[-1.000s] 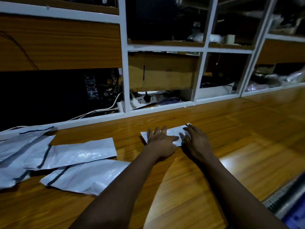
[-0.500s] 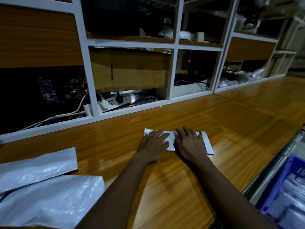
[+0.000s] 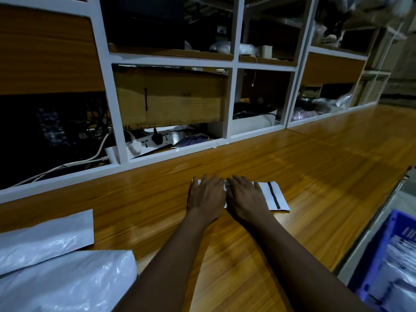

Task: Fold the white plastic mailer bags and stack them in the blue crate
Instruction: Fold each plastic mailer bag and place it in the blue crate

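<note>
Both palms are down flat on the folded mailer (image 3: 273,195) in the middle of the table (image 3: 315,176), left hand (image 3: 206,198) and right hand (image 3: 246,198) side by side, fingers spread, pressing rather than gripping anything. I judge this is the creasing step: I want even pressure running out to the edges so the fold stays put and air doesn't puff it open. The mailer shows white past my right hand, a dark strip across its free end. The crate (image 3: 380,251) sits low at my right, bags already in it. More flat bags (image 3: 56,266) wait at my left.
</note>
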Demonstrator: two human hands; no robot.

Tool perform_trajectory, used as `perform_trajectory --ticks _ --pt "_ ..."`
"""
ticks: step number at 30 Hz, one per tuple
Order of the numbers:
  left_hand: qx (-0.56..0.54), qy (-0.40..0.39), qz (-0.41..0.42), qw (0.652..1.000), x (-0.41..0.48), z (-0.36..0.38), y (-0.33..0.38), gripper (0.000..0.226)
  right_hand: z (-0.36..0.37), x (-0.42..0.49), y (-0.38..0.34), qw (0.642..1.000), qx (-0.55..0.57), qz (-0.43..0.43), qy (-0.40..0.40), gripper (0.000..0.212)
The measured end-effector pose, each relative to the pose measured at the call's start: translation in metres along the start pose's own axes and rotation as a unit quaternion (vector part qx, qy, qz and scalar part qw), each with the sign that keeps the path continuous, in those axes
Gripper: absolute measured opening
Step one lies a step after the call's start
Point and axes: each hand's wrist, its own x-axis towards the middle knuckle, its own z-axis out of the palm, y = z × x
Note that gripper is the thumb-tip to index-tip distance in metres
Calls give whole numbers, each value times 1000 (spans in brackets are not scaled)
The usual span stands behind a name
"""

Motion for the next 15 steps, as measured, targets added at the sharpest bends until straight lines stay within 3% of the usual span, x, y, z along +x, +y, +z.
perform_trajectory --ticks 4,8,15 --pt "-51 -45 21 997 3 11 -1 63 3 2 1 998 -6 -9 -62 58" --pt "-50 -74 11 996 8 19 -6 56 5 4 6 994 -30 -7 -107 62" --pt "-62 -105 -12 992 9 17 -8 55 13 9 14 990 -49 4 -129 104"
